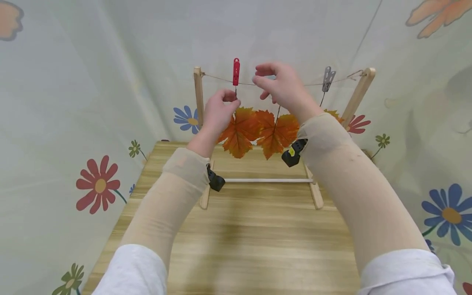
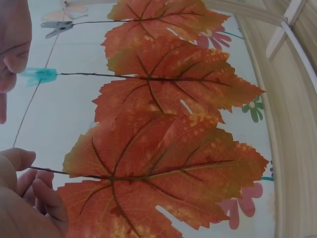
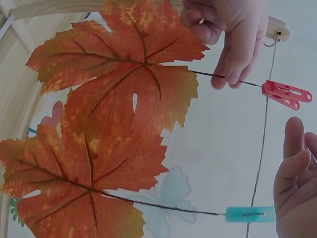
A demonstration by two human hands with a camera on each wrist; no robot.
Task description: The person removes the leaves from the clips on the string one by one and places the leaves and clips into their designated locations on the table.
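Observation:
My left hand [image 1: 220,110] pinches the dark stem of the left orange maple leaf [image 1: 237,133], just below a red clothespin [image 1: 236,71]. That clothespin grips the top of the stem on a thin string [image 1: 246,83]. Beside a teal clothespin [image 3: 242,214], my right hand [image 1: 284,84] is raised with fingers loosely extended, partly covering the clip's end in the right wrist view. From the teal clothespin hangs a middle maple leaf [image 1: 274,133]. Farther right, a grey clothespin [image 1: 327,80] holds a third maple leaf [image 2: 166,22], mostly behind my right forearm in the head view.
The string is tied between two wooden posts, a left post [image 1: 198,92] and a right post [image 1: 359,96]. A white crossbar [image 1: 265,180] joins the stand's feet low over the wooden table [image 1: 258,237]. Behind hangs a flower-printed cloth [image 1: 99,82].

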